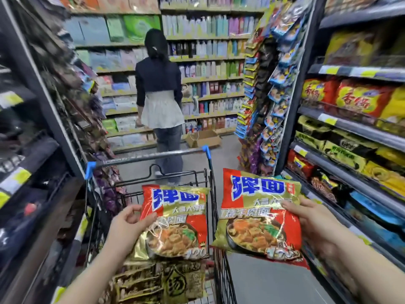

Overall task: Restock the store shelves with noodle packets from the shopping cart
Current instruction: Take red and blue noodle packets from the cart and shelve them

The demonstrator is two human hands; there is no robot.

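Note:
I hold two red-and-gold noodle packets with blue lettering. My left hand (129, 224) grips the left edge of one noodle packet (177, 222) above the shopping cart (153, 157). My right hand (311, 218) grips the right edge of the other noodle packet (258, 213), which hangs to the right of the cart, toward the right-hand shelves (350, 126). More dark gold packets (157, 284) lie piled in the cart's basket below.
A person (160, 95) in a dark jacket stands with their back to me just beyond the cart. An open cardboard box (203, 139) lies on the floor behind them. Shelves line both sides of the narrow aisle; hanging snack strips (269, 95) stick out at right.

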